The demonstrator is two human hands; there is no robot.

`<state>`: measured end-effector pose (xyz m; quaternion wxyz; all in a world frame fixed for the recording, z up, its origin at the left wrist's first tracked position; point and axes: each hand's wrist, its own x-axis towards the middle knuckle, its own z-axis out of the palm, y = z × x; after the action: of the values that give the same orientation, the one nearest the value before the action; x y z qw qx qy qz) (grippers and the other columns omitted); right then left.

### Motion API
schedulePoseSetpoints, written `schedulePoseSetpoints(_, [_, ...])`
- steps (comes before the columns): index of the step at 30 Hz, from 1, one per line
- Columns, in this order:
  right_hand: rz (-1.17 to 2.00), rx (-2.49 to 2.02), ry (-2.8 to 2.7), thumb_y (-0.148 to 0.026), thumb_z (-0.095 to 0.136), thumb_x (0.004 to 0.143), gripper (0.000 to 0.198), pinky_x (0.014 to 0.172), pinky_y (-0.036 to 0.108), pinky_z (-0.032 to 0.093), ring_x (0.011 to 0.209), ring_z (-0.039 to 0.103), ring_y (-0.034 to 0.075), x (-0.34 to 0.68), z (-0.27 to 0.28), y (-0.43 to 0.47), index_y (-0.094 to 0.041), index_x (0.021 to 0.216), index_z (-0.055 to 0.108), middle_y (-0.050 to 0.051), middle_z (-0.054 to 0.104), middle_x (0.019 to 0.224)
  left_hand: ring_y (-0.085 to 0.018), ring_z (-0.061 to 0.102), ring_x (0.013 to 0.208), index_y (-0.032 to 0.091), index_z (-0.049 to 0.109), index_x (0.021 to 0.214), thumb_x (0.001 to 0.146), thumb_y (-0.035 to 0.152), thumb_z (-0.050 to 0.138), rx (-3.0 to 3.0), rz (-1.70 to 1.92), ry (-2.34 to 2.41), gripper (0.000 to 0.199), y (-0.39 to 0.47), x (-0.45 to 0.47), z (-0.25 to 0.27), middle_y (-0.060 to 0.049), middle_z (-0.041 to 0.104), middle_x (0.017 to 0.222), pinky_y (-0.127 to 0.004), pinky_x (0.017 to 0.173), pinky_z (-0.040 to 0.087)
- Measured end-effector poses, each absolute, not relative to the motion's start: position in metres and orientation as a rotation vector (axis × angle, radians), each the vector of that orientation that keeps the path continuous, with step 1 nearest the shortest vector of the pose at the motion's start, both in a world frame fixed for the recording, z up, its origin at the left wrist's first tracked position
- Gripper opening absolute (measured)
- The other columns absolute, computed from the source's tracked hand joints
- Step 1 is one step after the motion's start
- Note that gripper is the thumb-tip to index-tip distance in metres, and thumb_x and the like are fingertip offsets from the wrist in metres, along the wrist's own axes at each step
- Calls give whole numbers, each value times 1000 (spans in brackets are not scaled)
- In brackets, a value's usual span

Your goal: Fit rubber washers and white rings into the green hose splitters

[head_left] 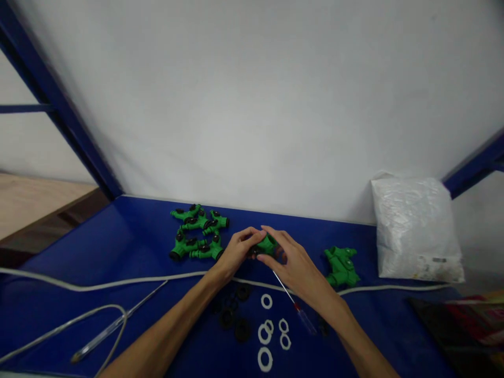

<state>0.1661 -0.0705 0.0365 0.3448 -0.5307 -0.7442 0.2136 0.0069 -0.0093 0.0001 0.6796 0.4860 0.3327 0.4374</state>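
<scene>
Both hands meet over the middle of the blue table around one green plastic hose splitter (268,244) with dark parts. My left hand (241,249) grips its left side, fingers curled. My right hand (293,262) holds the other side between thumb and fingers. Fingers partly cover the piece. Just below my right hand lies a screwdriver (304,319) with a clear handle and red collar. Several white rings (265,334) and several black rings (242,329) are spread nearer the front edge. Left of my hands sits a group of green splitters with black valves (196,223).
More green splitter bodies (342,266) lie at the right, near a white plastic package (415,231) against the wall. A pale cable (157,278) crosses the table. A long clear-handled screwdriver (98,338) lies front left, beside a cable loop. Blue frame posts (74,121) flank the table.
</scene>
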Motion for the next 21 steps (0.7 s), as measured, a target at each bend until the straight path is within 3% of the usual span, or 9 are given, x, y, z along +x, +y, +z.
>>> schedulePoseSetpoints(4, [956,-1294,-1701,-34,68,88,33,74,34,54,81,67,19,168,16,-54,-21,117,60,3,70,99,-10,52,63,14,67,89,78,48,76,1130,1013,735,37,-9,2,2,1,58,72,-23,60,41])
schedulePoseSetpoints(9, [1247,-1181,-1447,-41,74,83,27,57,29,50,62,62,15,172,7,-53,-19,95,62,-3,62,74,-14,62,74,16,66,107,87,49,66,1193,1013,672,39,-8,1,14,-4,67,90,-27,73,47])
schedulePoseSetpoints(14, [1417,-1059,-916,-41,85,72,35,54,27,49,60,63,15,176,10,-52,-18,85,61,-3,63,72,-14,60,72,16,68,88,92,46,60,1578,1105,1051,31,-14,-18,32,-2,67,80,-26,71,45])
schedulePoseSetpoints(16, [1446,-1022,-849,-42,86,70,38,54,27,50,60,63,15,176,10,-51,-19,84,60,-3,63,71,-15,60,72,18,70,91,94,46,57,1710,970,1203,31,-35,-35,37,-1,67,78,-26,68,44])
schedulePoseSetpoints(21, [1505,-1076,-670,-45,92,58,44,47,26,51,59,63,18,173,12,-55,-19,80,64,1,65,69,-18,64,99,25,74,110,98,33,54,1800,764,1542,24,-121,-77,35,-3,70,107,-29,91,45])
